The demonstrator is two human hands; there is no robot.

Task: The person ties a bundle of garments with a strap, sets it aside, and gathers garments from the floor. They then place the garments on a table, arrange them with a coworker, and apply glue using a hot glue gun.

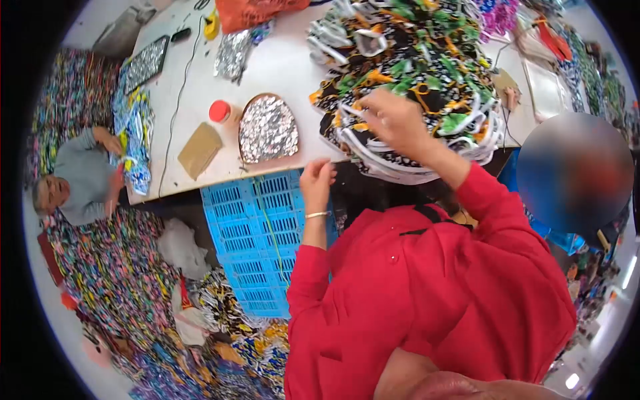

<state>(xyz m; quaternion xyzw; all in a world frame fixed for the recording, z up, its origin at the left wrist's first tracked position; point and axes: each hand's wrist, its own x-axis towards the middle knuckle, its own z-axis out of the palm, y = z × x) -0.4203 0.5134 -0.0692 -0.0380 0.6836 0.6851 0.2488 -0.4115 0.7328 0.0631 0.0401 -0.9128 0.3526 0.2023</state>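
A large heap of black, green, orange and white patterned fabric pieces (pixel 407 73) with white edging covers the right part of the table, some of it hanging over the front edge. Over its near side is my right hand (pixel 397 123), fingers bent and drawn together; whatever is between them is too small to make out. At the table's front edge, left of the heap, my left hand (pixel 317 180) has its fingers curled in, and I cannot make out anything in them. Nearest to it on the table lies a rounded tray (pixel 298 148) filled with shiny silver pieces.
Beside the tray are a red-lidded jar (pixel 220 111) and a brown cardboard piece (pixel 200 150). A blue plastic crate (pixel 233 247) stands under the white table (pixel 180 127). At the far left, another person (pixel 87 173) handles fabric. Colourful fabric heaps (pixel 120 280) cover the floor.
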